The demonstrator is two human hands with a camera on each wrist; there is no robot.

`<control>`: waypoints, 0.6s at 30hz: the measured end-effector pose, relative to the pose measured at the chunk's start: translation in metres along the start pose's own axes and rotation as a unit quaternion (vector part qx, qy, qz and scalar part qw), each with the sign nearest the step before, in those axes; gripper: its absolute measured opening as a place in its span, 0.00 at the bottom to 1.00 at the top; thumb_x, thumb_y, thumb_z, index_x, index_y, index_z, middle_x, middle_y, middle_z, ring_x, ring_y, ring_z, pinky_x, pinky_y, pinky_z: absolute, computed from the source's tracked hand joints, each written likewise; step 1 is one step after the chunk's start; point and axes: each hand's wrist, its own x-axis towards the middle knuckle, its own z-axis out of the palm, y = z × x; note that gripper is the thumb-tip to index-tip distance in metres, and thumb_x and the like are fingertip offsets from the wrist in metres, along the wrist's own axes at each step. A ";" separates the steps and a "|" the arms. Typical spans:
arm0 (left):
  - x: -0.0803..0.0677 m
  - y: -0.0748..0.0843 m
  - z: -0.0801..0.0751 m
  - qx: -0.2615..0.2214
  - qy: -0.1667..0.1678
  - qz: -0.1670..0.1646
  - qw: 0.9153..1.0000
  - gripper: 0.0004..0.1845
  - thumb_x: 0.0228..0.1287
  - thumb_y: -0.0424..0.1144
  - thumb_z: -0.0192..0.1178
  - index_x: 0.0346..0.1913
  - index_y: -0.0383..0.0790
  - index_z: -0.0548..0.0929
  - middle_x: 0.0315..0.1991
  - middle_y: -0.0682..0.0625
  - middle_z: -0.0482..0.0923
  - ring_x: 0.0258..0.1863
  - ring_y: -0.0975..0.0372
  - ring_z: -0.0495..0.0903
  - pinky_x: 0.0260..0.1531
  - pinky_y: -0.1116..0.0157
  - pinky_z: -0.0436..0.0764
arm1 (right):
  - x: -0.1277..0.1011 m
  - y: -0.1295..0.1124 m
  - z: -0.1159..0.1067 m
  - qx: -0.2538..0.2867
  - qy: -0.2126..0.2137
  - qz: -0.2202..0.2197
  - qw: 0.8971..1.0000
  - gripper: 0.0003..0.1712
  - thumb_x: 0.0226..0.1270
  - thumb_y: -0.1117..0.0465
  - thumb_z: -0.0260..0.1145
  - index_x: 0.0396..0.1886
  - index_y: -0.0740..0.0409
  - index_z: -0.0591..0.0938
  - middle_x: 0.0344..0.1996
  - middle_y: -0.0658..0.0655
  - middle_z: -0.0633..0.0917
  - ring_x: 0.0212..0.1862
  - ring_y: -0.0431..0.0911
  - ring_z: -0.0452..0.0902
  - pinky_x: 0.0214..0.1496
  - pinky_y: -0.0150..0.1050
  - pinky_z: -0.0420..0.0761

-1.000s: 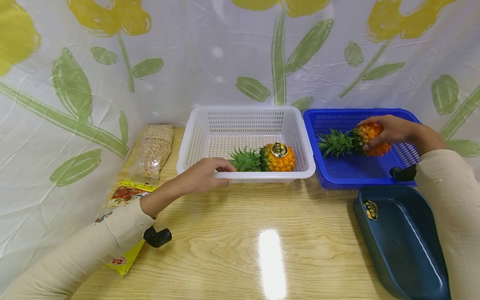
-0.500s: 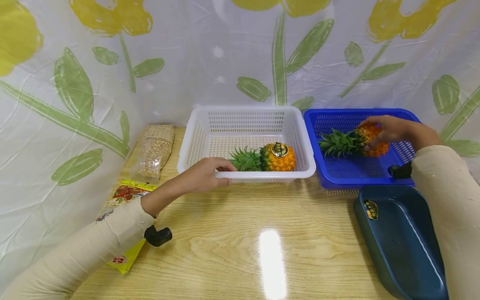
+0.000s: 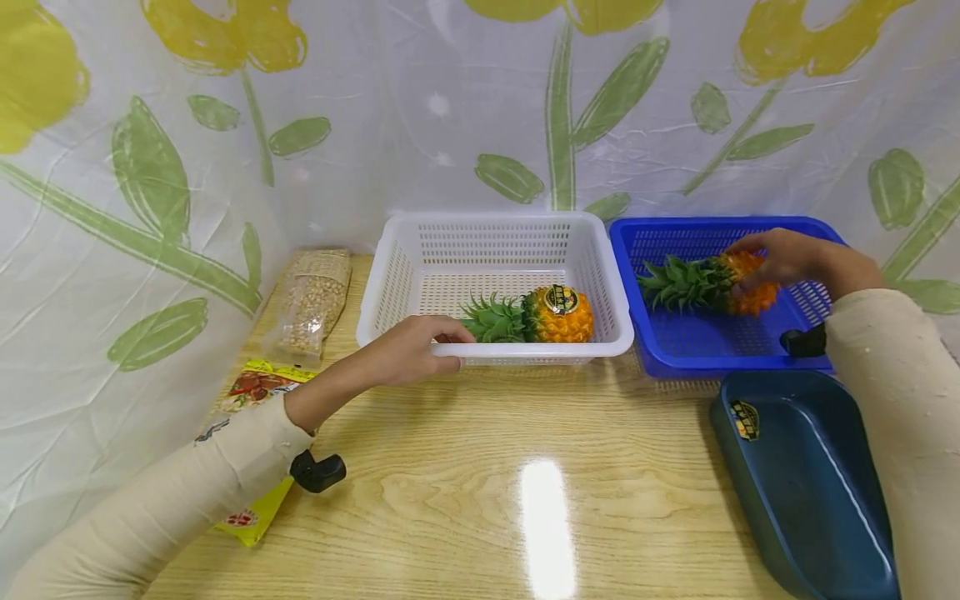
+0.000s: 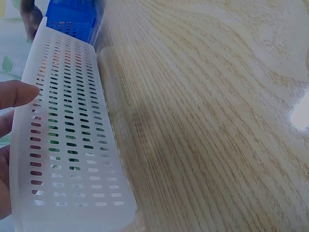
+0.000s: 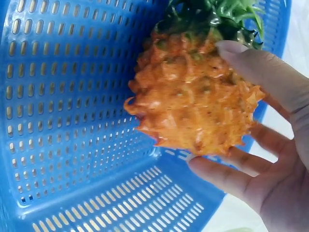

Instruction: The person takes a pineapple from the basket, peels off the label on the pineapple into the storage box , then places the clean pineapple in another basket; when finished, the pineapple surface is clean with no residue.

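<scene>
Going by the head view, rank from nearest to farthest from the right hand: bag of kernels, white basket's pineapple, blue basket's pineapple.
1. Pineapple in the blue basket: held by the right hand.
2. Other pineapple, in the white basket: to the hand's left.
3. Bag of kernels: far left, beyond the white basket.

Kernel bag [image 3: 311,304] beyond yellow packet [image 3: 258,385]; stickered teal basin [image 3: 806,483]; floral curtain [image 3: 375,108].

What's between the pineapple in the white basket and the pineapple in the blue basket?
Two walls, side by side: the white basket's right wall and the blue basket's left wall. The head view shows this.
</scene>
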 end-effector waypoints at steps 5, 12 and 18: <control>0.001 0.000 0.001 0.001 0.003 0.001 1.000 0.11 0.64 0.37 0.66 0.49 0.44 0.87 0.39 0.54 0.85 0.43 0.61 0.81 0.48 0.57 0.78 | 0.000 0.000 -0.001 0.017 0.005 0.020 1.000 0.46 0.61 0.48 0.75 0.70 0.70 0.67 0.65 0.83 0.66 0.57 0.78 0.70 0.51 0.67 0.78; 0.001 0.000 0.001 0.001 0.004 -0.001 1.000 0.12 0.64 0.38 0.66 0.50 0.44 0.87 0.39 0.55 0.85 0.43 0.61 0.81 0.49 0.56 0.78 | -0.001 0.000 -0.003 0.017 0.006 0.021 1.000 0.47 0.63 0.48 0.73 0.72 0.71 0.65 0.67 0.82 0.62 0.63 0.79 0.62 0.59 0.73 0.69; 0.001 -0.001 0.001 0.001 0.001 -0.002 1.000 0.12 0.65 0.38 0.67 0.50 0.44 0.86 0.40 0.54 0.85 0.45 0.60 0.81 0.50 0.56 0.78 | -0.001 -0.001 -0.006 0.019 0.010 0.022 1.000 0.50 0.64 0.47 0.72 0.74 0.71 0.61 0.69 0.82 0.60 0.67 0.79 0.56 0.63 0.75 0.61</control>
